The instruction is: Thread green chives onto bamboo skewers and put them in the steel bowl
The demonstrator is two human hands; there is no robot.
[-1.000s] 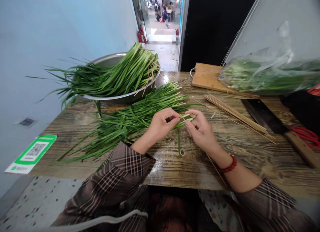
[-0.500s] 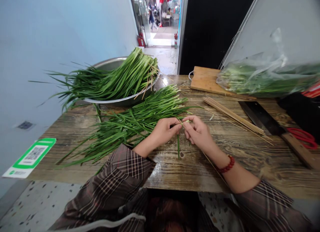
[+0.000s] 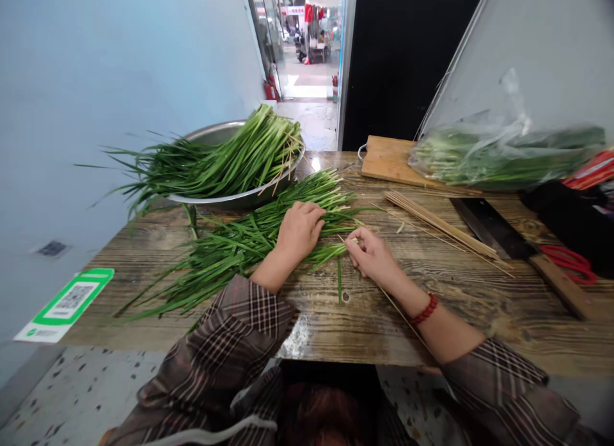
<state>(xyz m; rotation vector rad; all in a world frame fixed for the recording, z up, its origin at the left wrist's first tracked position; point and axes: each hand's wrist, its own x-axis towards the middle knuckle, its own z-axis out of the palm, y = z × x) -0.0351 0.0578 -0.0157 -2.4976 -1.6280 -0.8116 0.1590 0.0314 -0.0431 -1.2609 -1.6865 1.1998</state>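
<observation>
Long green garlic chives (image 3: 240,241) lie in a loose pile on the wooden table, pale stem ends toward the right. My left hand (image 3: 300,231) rests on top of this pile near the stems, its fingers bent and thumb apart, with no chive clearly gripped. My right hand (image 3: 371,254), closed in a pinch, holds a thin bamboo skewer (image 3: 400,311). The skewer's tip pokes out left of the fingers, and its long end runs under the wrist toward the table edge. Pale chive ends show at the right fingertips; a short green piece (image 3: 339,283) hangs or lies just below.
Behind the pile stands a metal basin (image 3: 225,199) heaped with chives and several skewers. A bundle of skewers (image 3: 441,225), a cleaver (image 3: 503,231), red-handled scissors (image 3: 570,263), a cutting board (image 3: 388,158) and a bagged bunch of greens (image 3: 499,155) are at right. A QR card (image 3: 67,305) lies left.
My left hand has left the right fingertips and moved left and up onto the chive pile. My right hand stays nearly in place with the skewer. The view has shifted slightly.
</observation>
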